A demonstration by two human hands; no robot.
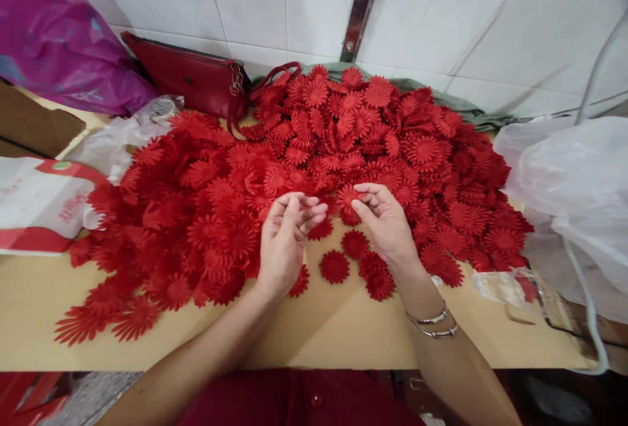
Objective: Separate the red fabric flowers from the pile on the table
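Note:
Red artificial flower pieces with pointed petals lie in a big heap (338,125) at the back and a looser, larger-petalled heap (196,203) on the left. My left hand (287,239) hovers over the table before the heaps, palm turned inward, fingers loosely curled and apart, with nothing visible in it. Thumb and forefinger of my right hand (385,220) come together at the edge of a red flower piece (348,203), which they seem to pinch. Below and between the hands, several single flower pieces (334,267) lie on the tabletop (343,334).
A dark red purse (181,76) leans on the tiled wall behind the left heap. To the left are a purple bag (69,40) and a white-and-red bag (44,207). White plastic bags (579,184) and a pale tube (586,301) stand at the right.

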